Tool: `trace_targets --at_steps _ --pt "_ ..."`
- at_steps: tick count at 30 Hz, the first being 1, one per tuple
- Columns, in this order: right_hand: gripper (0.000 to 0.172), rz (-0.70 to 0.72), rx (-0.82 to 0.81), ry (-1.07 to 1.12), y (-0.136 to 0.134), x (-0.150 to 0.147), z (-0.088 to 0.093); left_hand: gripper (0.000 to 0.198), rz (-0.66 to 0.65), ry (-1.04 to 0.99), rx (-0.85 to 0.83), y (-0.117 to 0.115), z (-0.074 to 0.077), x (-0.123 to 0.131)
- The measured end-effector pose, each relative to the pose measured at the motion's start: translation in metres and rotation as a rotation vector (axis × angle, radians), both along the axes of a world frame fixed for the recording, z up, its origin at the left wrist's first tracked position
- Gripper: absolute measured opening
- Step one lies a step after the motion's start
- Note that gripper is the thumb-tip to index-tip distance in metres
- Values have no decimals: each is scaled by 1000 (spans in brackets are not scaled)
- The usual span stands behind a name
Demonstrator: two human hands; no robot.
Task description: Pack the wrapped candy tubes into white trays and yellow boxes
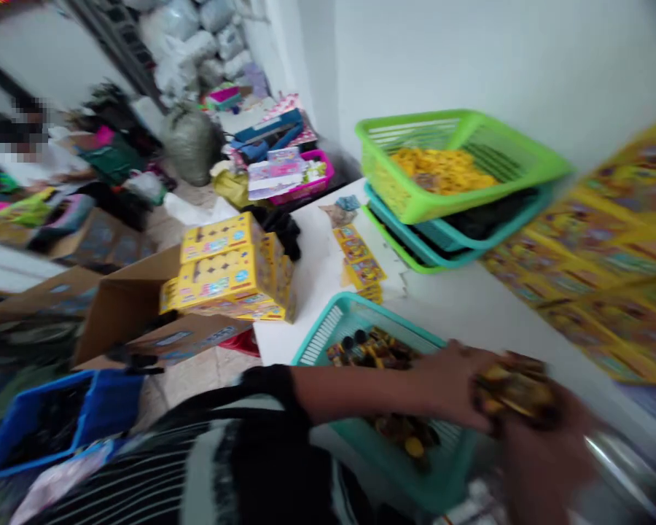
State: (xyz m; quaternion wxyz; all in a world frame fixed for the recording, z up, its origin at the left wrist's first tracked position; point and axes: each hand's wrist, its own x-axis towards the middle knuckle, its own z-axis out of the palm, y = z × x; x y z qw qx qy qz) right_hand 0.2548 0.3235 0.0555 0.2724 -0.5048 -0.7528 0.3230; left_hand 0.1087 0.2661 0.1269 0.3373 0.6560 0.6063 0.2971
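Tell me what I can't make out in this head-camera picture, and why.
In the head view:
- Brown-and-gold items at the left hand and right hand: motion blur hides details and grip.
- Some contents of the nearest teal basket: behind the left forearm.
- Dark items: partly covered by the green basket.
- Yellow packaging: blurred, cut by right edge.

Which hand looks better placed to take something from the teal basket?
Probably the left hand: its forearm crosses over the teal basket, while the right hand is beyond the basket's edge. Blur hides which hand grips the brown-and-gold items between them.
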Motion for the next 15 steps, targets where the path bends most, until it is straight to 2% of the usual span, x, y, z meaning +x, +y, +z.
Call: trace_targets --at_steps 2,3,5,7,9,11,13,15 --pt "62 -98 0 25 -47 -2 9 93 114 -48 -32 -47 -8 -17" --pt "62 -73 -16 40 -66 -8 11 91 150 -73 -47 -66 -15 -26" --pt "61 118 -60 38 -87 -22 9 86 184 -96 -103 -95 -31 -40" --pt "55 228 -57 -65 -88 -21 9 82 242 -19 -204 -115 -42 -50" --pt "42 204 -8 -175 -71 -2 14 72 262 113 -281 -127 -46 -56" --pt "32 90 58 -329 -40 26 19 54 261 199 -300 -134 -46 -61" --pt "32 7 92 -566 1 49 18 39 297 254 -280 -135 -44 -68" --pt "35 62 57 -804 41 62 8 35 370 338 -224 -133 -45 -79"
